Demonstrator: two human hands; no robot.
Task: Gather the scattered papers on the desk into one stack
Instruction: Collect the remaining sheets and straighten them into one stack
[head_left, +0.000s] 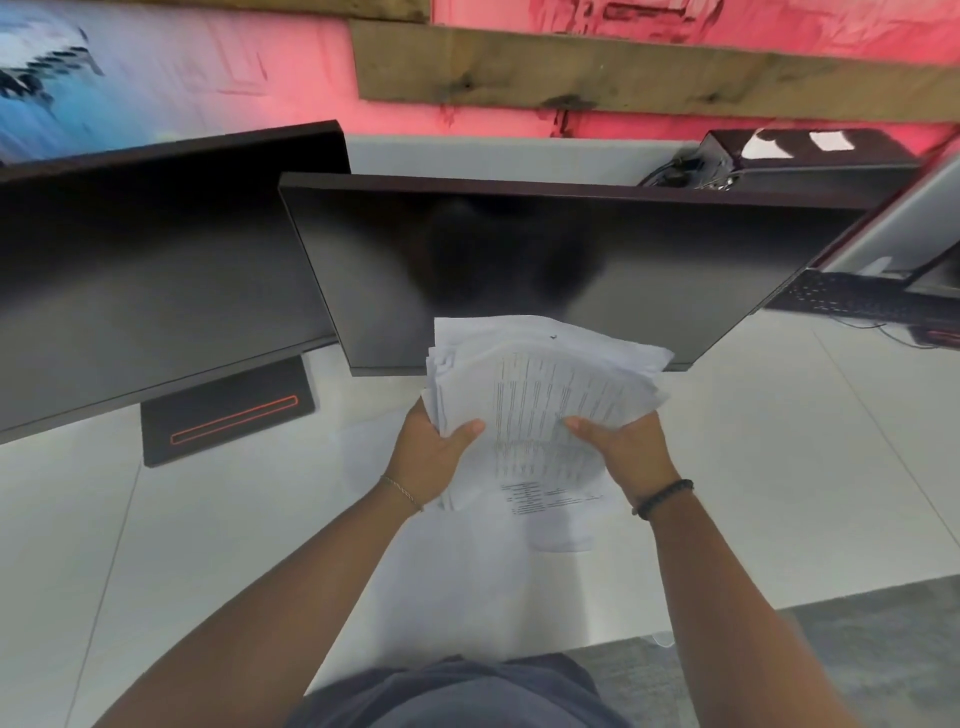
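You've got the papers (540, 405) mid-frame, lifted off the desk (779, 467), left hand (434, 457) and right hand (631, 452) gripping the sides. Looks like squaring-up time: tap the ragged edges even next.

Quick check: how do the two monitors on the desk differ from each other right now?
The left monitor sits further back and is cut off by the frame's left edge; the right monitor stands nearer, overlapping the left one's right edge. The left monitor's stand base, with an orange outline, shows on the desk; the right monitor's stand is hidden. The held papers cover part of the right monitor only. Both screens are dark.
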